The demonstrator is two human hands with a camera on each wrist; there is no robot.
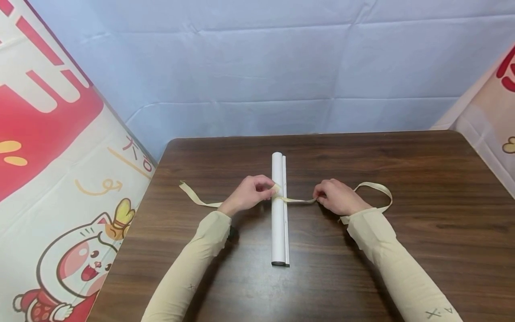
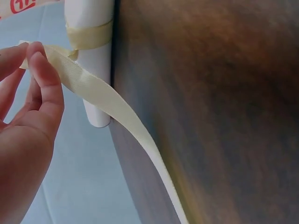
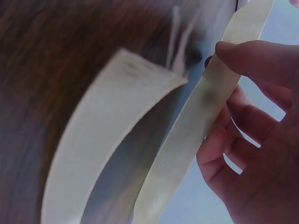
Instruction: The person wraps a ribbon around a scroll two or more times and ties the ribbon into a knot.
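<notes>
A white rolled-up tube (image 1: 277, 232) with a flat strip along its right side lies lengthwise on the table. A cream ribbon (image 1: 299, 201) crosses it, and the left wrist view shows a band of ribbon (image 2: 91, 36) wrapped round the roll. My left hand (image 1: 250, 193) pinches the ribbon just over the tube, its tail trailing left. To the right of the tube, my right hand (image 1: 338, 197) pinches the other length of ribbon (image 3: 187, 126) between thumb and fingers. That side loops behind the hand to a frayed end (image 3: 135, 70).
The dark wood-grain table (image 1: 438, 214) has its far edge against a pale blue cloth backdrop (image 1: 257, 71). A printed cartoon panel (image 1: 60, 188) stands along the left side, and another printed panel (image 1: 496, 103) is at the right.
</notes>
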